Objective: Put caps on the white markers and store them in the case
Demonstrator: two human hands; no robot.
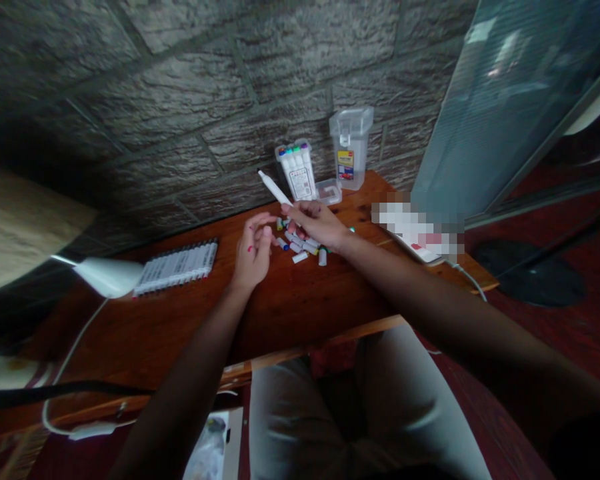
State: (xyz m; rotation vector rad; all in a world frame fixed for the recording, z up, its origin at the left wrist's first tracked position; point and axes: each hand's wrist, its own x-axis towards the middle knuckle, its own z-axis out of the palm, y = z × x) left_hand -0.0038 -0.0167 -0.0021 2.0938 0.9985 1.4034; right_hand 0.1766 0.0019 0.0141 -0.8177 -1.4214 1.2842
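A white marker [273,185] is gripped by my right hand [317,223], slanting up to the left with its dark end showing. My left hand [255,252] is beside it, empty, thumb and fingers apart, with pink marks on the skin. Under and between my hands lies a loose pile of marker caps [300,257], white with coloured ends; my right hand hides part of it. Behind, a clear case of markers [297,170] stands against the wall. To the left, a row of white markers [180,267] lies side by side on the wooden table [300,307].
An upright clear plastic container [353,150] with a yellow label stands at the back right, a clear lid [329,192] beside it. A pixelated device [420,233] with a white cable is at the right edge. A white lamp base [109,275] sits left. The stone wall [190,87] rises behind.
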